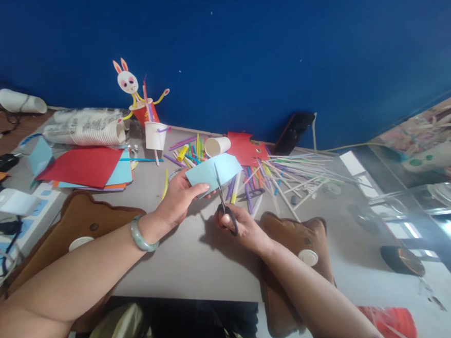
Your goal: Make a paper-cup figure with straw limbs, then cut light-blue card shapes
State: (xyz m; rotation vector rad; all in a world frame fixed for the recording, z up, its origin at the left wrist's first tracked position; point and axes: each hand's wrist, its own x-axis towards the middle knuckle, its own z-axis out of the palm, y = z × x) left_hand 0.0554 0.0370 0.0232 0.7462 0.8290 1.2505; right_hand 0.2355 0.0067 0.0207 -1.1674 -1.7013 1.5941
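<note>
My left hand [181, 195] grips a strip of light blue paper [229, 164] by its left end, the thumb on top. My right hand [245, 227] has its fingers through the handles of black-handled scissors [229, 218]. The blades point away from me and reach up across the middle of the paper; I cannot tell whether they are cutting into it. Both hands are above the table's middle. Just behind the paper lies a white paper cup [216, 146] on its side, with red paper [247, 148] to its right.
Colourful drinking straws [288, 177] spread across the table's back. A rabbit figure [129, 83] stands on cups near the blue wall. Stacked paper cups [84, 132] and coloured sheets [86, 166] lie left. Brown cushions [292, 236] flank my arms, with a power strip [24, 224] far left.
</note>
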